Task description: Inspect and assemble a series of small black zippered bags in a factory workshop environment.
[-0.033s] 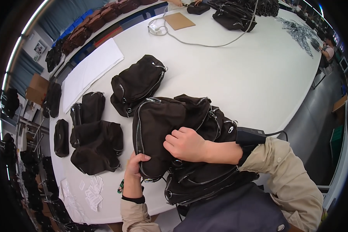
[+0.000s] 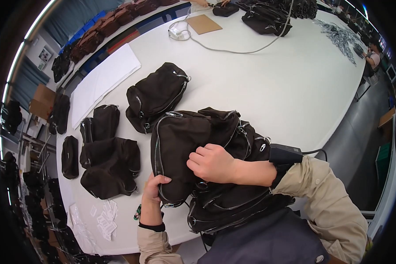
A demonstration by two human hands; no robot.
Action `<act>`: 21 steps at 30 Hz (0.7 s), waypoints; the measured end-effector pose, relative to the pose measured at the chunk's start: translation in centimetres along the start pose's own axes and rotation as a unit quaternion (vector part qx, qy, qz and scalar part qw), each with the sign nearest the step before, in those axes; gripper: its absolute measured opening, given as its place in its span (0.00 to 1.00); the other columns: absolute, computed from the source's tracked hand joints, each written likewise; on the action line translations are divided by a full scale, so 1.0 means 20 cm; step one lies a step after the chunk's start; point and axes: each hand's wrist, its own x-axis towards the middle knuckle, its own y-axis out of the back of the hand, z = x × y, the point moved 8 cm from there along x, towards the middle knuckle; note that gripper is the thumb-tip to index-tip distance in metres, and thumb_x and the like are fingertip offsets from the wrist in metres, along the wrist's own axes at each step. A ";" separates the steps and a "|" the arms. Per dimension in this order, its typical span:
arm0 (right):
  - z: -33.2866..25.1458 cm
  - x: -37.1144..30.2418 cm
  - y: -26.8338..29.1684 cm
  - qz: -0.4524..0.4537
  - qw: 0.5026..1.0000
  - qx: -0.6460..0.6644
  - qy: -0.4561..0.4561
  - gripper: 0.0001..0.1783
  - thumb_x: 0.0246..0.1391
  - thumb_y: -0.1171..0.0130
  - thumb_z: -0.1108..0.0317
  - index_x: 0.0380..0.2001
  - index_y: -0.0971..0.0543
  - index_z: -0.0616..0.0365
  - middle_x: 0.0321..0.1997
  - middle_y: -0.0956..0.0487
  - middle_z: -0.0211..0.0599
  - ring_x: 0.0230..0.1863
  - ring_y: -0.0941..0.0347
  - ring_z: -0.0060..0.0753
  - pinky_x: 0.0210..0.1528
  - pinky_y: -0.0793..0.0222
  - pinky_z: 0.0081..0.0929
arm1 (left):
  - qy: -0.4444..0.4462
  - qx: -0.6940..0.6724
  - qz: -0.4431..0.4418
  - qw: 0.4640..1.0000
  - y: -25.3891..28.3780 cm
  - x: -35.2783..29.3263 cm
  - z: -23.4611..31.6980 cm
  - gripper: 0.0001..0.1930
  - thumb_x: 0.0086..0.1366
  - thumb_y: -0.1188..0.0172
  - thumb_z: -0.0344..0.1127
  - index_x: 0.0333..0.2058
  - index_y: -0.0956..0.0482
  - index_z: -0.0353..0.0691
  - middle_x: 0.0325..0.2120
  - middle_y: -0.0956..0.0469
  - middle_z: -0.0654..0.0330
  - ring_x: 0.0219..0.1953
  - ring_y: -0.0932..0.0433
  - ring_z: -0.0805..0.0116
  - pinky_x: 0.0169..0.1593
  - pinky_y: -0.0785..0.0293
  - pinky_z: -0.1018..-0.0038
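Observation:
A dark brown fabric bag point(image 2: 180, 136) with silver zips lies on the near part of the white table. My left hand point(image 2: 153, 187) grips its lower left edge, thumb on top beside the zip and the other fingers hidden underneath. On the bag's front rests my right hand point(image 2: 212, 164), closed with its fingers curled in; whatever it may hold is hidden. More dark bags point(image 2: 237, 200) with zips and metal rings are bunched under my right forearm and against my apron. Just behind stands another dark bag point(image 2: 156, 94).
Several dark pouches point(image 2: 108, 169) sit to the left. Small white labels point(image 2: 105, 220) are scattered near the front left edge of the white table point(image 2: 295, 83). A grey cable point(image 2: 233, 51) and a cardboard piece point(image 2: 203, 24) lie farther back, where another person's hands handle a dark bag.
My right hand has shifted very slightly on the bag. Otherwise things look the same.

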 end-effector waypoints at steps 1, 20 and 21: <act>0.04 -0.01 0.00 0.015 0.998 0.046 -0.037 0.07 0.34 0.39 0.68 0.18 0.29 0.52 0.20 0.31 0.26 0.22 0.31 0.26 0.24 0.35 0.23 | -0.008 -0.002 -0.003 1.000 0.00 0.00 0.00 0.34 0.44 0.48 0.23 0.56 0.35 0.22 0.49 0.25 0.42 0.49 0.22 0.51 0.55 0.24 0.63; 0.15 -0.09 0.01 0.028 0.967 0.200 -0.154 0.04 0.46 0.35 0.70 0.27 0.20 0.55 0.29 0.20 0.28 0.28 0.22 0.31 0.27 0.26 0.25 | 0.000 -0.013 0.005 1.000 0.06 0.00 -0.04 0.35 0.44 0.48 0.24 0.56 0.37 0.20 0.51 0.27 0.40 0.49 0.22 0.50 0.56 0.25 0.63; 0.18 -0.09 0.01 0.030 0.961 0.213 -0.175 0.04 0.45 0.35 0.71 0.28 0.20 0.54 0.28 0.21 0.27 0.27 0.22 0.32 0.27 0.26 0.25 | 0.000 -0.013 0.003 1.000 0.05 0.01 -0.04 0.35 0.44 0.48 0.24 0.56 0.37 0.20 0.51 0.27 0.40 0.49 0.22 0.50 0.56 0.25 0.63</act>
